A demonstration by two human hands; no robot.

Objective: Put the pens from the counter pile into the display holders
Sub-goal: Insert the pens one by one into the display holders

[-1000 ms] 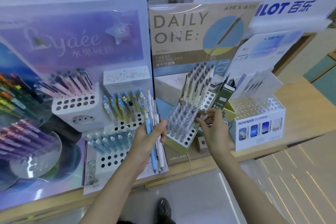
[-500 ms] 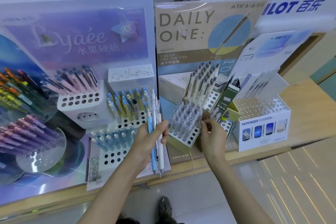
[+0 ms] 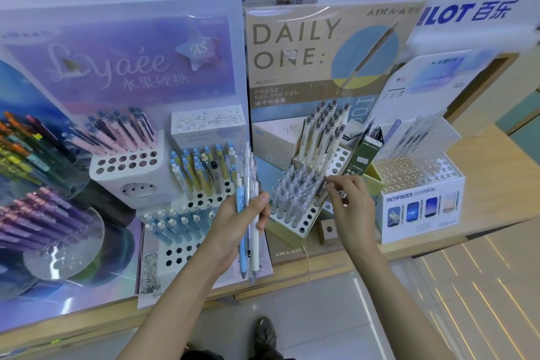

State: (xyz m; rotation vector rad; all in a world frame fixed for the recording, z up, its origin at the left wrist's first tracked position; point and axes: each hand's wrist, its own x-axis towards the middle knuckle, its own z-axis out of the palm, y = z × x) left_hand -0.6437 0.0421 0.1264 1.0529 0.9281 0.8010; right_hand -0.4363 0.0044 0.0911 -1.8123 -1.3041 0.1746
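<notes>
The right hand [image 3: 352, 204] has risen beside the AIKA-A holder [image 3: 304, 225] and now pinches a clear pen [image 3: 319, 188] at its right edge (apparently seating it), while the left hand [image 3: 233, 225] still clutches the pen bundle [image 3: 241, 199].

Two hands [image 3: 230, 228] [image 3: 353, 207], one shoe [image 3: 266, 336], one green carton [image 3: 363, 155] and one PATHFINDER box [image 3: 420, 209].

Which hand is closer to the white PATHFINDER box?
The right hand. It pinches a clear pen just left of the PATHFINDER box; the left hand is farther left, gripping several pens.
</notes>
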